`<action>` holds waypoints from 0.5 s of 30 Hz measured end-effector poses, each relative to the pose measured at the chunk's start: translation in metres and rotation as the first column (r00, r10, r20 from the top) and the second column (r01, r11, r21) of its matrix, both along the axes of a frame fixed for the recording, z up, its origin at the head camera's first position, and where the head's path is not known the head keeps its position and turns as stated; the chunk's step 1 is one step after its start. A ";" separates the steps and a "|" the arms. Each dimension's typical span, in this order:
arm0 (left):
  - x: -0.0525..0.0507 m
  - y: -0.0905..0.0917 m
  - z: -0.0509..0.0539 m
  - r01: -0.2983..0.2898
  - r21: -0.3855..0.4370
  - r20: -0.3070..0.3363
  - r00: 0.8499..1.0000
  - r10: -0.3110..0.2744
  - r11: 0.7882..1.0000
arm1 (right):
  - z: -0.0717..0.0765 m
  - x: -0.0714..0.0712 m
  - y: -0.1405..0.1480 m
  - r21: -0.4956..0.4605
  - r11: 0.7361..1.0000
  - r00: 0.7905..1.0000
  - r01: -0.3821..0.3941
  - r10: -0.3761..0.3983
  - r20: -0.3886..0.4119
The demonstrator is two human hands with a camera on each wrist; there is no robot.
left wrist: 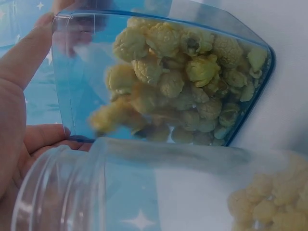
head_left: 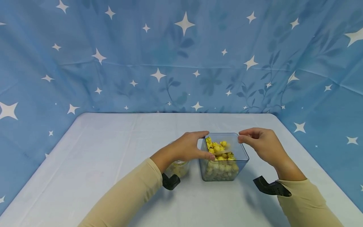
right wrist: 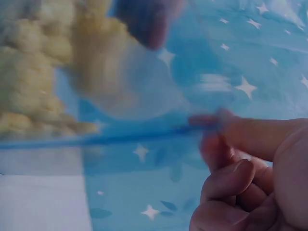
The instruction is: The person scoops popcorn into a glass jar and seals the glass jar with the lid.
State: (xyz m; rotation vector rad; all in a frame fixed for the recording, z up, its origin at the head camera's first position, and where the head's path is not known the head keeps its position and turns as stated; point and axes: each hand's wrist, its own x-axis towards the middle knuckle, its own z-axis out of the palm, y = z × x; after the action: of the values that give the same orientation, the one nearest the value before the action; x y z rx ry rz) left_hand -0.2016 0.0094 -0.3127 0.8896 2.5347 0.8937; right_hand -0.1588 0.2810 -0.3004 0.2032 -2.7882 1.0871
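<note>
A clear bluish plastic box (head_left: 219, 171) stands on the table, part filled with yellow popcorn (head_left: 218, 148). My left hand (head_left: 188, 146) spans its left side, thumb at the near rim and fingers at the far rim. At the right rim, my right hand (head_left: 263, 143) pinches the edge between thumb and forefinger, the other fingers curled in the right wrist view. A pale, translucent piece (right wrist: 147, 89) lies in the box among the popcorn, blurred; its kind is unclear. Beside the box, a clear jar (left wrist: 130, 187) holds paler popcorn, partly hidden beneath my left wrist in the head view.
The white table (head_left: 113, 138) has rounded far corners. Behind it and along its sides hangs a blue cloth (head_left: 170, 47) with white stars. Black straps (head_left: 272, 188) show at both wrists, by the beige sleeves.
</note>
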 end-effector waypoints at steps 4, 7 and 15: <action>0.000 0.001 0.001 -0.008 0.005 0.004 1.000 0.008 1.000 | -0.004 -0.002 -0.006 0.000 1.000 1.000 -0.019 0.019 0.009; 0.000 0.001 0.002 -0.008 0.010 0.012 1.000 0.008 1.000 | -0.006 -0.002 -0.010 -0.004 1.000 1.000 -0.020 0.020 0.006; 0.001 0.001 -0.001 -0.009 0.016 0.013 1.000 0.008 1.000 | -0.006 -0.002 -0.008 -0.019 1.000 0.999 -0.025 0.026 0.031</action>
State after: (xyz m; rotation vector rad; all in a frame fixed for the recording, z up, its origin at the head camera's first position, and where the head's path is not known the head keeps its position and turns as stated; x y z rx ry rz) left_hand -0.2008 0.0107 -0.3134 0.8759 2.5260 0.9211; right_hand -0.1611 0.2726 -0.3067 0.2222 -2.8096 1.1310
